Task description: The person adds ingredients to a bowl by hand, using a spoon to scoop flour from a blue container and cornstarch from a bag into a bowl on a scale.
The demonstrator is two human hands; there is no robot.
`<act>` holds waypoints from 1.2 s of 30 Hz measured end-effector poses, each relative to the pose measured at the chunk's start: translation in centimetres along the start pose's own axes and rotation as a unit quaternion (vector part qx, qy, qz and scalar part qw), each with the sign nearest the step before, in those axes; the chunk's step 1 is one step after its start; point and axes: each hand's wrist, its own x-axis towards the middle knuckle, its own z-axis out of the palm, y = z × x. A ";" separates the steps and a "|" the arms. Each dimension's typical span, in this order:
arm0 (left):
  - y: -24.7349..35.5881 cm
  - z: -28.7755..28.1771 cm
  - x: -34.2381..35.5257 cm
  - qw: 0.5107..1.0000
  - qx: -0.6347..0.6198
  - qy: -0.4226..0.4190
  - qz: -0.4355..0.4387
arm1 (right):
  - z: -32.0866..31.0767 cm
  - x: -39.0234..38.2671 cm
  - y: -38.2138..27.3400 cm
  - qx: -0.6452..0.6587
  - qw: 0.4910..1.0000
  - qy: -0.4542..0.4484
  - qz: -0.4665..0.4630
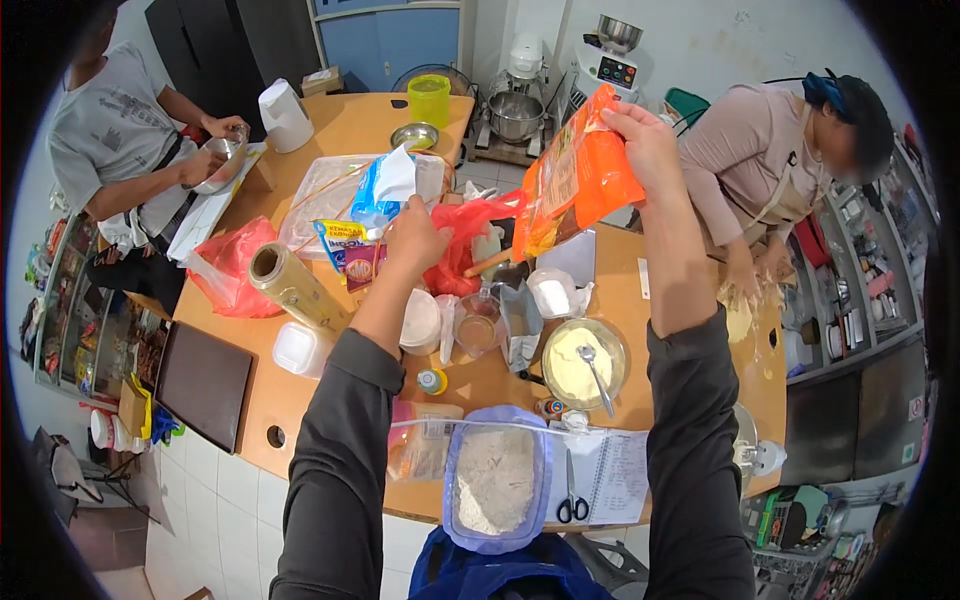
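Observation:
My right hand [645,150] is raised and closed on the upper edge of an orange plastic packet [585,170], which hangs tilted above the table. My left hand [418,235] is closed, its fingertips at the white corner of a blue and white packet [373,192]. A yellow and blue pouch [340,243] and a dark red packet [362,268] lie beside that hand. Between my hands is a crumpled red plastic bag [462,245]. Nearer me stand a bowl of pale yellow cream [575,372] with a spoon [598,378] and a lilac tub of flour [495,475].
Scissors [571,490] lie on an open notebook [618,475]. A cling film roll [295,285], a dark tray [203,385] and another red bag [238,270] occupy the left. One person [130,130] holds a bowl at left; another [760,180] handles dough at right.

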 end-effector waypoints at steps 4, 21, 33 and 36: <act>1.1 -1.1 -1.2 1.000 -0.012 0.018 0.013 | -0.2 -1.3 -2.2 -0.001 1.000 -0.015 0.002; 11.7 2.9 -21.2 0.664 -0.681 -0.212 -0.223 | -6.3 -15.9 -12.5 0.029 0.988 -0.144 -0.048; 14.5 10.7 -37.3 0.522 -0.801 -0.231 -0.180 | -16.8 -35.7 -10.4 -0.140 0.980 -0.135 -0.043; 14.0 10.1 -39.9 0.564 -0.783 -0.197 -0.176 | -19.6 -38.8 -9.5 -0.287 0.946 -0.077 -0.128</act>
